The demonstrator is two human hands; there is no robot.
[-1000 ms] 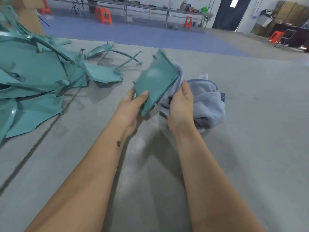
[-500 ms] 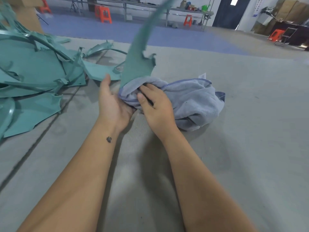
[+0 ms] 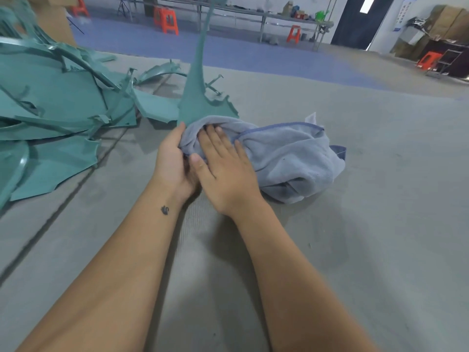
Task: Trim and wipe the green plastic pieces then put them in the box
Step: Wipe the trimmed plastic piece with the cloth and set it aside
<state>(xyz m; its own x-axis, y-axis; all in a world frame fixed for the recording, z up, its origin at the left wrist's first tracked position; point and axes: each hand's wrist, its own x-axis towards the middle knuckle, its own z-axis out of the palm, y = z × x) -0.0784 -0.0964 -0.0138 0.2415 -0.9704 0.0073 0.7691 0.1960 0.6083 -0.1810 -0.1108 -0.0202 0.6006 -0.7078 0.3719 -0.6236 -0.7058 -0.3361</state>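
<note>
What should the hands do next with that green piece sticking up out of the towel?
Probably slide the right hand, which presses the grey towel flat against the green piece, up along it to wipe the bare part. Only the bottom is wrapped in cloth; the tall upper part stands uncovered, while the left hand holds the base steady.

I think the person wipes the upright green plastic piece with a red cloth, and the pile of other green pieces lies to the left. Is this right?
Not quite. The cloth is grey-blue, not red, as the head view shows. The rest holds: the green plastic piece stands upright between the left hand and right hand, and the pile of other green pieces lies to the left.
</note>
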